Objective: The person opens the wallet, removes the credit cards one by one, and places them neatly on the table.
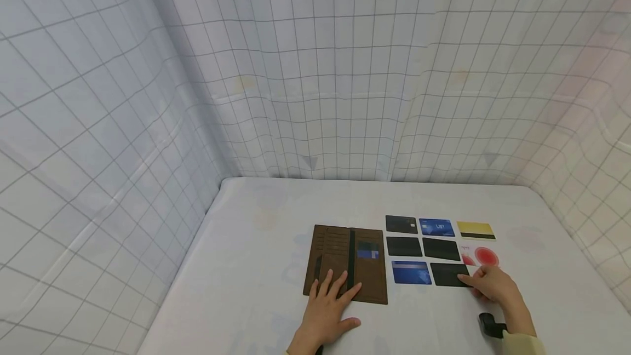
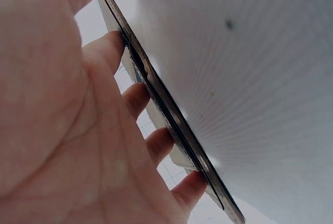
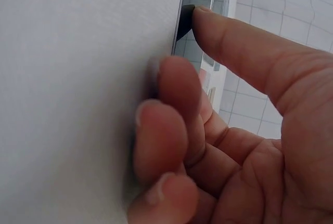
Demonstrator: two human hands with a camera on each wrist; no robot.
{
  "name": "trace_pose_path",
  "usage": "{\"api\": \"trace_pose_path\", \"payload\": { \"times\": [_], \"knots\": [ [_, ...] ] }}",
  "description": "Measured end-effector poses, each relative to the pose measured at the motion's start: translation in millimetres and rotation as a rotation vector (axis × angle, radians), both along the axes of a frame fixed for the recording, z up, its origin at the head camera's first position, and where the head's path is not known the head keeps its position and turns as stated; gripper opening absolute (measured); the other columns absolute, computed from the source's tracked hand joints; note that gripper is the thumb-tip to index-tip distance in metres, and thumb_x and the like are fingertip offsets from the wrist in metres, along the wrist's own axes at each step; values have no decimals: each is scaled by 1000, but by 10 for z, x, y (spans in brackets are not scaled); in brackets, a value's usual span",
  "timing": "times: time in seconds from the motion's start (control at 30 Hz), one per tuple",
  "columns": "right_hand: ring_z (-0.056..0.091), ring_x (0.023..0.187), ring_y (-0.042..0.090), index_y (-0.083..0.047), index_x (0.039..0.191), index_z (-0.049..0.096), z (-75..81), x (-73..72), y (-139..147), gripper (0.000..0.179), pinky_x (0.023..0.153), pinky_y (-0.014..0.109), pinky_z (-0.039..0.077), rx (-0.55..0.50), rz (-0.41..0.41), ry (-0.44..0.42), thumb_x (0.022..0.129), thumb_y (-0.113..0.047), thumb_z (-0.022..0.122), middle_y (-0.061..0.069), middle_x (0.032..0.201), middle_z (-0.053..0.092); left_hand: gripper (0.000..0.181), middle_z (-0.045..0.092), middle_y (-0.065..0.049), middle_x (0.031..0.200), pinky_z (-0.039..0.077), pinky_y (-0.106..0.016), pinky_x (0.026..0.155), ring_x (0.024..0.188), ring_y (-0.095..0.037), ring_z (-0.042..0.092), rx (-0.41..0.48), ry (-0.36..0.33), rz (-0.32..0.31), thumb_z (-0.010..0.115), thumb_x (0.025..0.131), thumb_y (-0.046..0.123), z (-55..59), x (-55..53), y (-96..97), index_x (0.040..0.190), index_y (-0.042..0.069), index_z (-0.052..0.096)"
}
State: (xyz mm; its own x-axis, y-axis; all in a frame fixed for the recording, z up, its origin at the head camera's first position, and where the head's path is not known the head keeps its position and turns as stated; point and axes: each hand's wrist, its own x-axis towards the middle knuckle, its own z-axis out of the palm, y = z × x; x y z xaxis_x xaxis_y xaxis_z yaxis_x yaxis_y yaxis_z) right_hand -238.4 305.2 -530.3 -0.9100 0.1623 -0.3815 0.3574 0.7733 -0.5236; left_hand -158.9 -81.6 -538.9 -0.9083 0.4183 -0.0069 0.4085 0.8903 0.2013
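Note:
A brown wallet (image 1: 371,284) lies spread out on the white table, showing card slots and a dark centre strip. My left hand (image 1: 325,311) rests on its near part with fingers spread; in the left wrist view the fingertips touch the wallet's edge (image 2: 171,110). To the right, my right hand (image 1: 495,284) is at the right end of a black card (image 1: 447,275) in the nearest row. Its thumb (image 3: 229,34) lies over the card's face while the other fingers curl beside the edge, pinching it. The card looks flat on the table.
Beside and behind that card lie a blue card (image 1: 411,273), two more black cards (image 1: 404,246), a white card with red circles (image 1: 485,256), a black chip card (image 1: 401,224), a blue VIP card (image 1: 436,228) and a yellow card (image 1: 475,229). Gridded white curtains (image 1: 315,70) surround the table.

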Motion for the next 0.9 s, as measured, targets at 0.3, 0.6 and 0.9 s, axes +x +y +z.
{"api": "trace_pose_path", "payload": {
  "times": [0.3,0.6,0.9],
  "knots": [
    [49,63,21,0,80,52,27,16,-14,53,57,31,40,-9,-9,-7,79,-49,72,8,66,53,68,29,-1,152,26,-61,100,138,-35,23,-8,6,-3,54,84,62,-18,-6,-1,145,37,37],
    [48,69,29,0,80,55,160,-102,-255,49,62,42,38,198,26,85,83,-47,67,9,67,49,68,29,-1,152,25,-61,101,138,-35,22,-8,1,0,54,84,62,-12,-3,1,145,37,37],
    [47,65,20,-6,81,58,108,-338,-747,35,57,34,38,71,221,299,84,-39,70,3,67,49,68,29,-1,152,25,-61,101,138,-35,22,-10,5,-1,54,84,62,-21,-7,-9,145,37,36]
  ]
}}
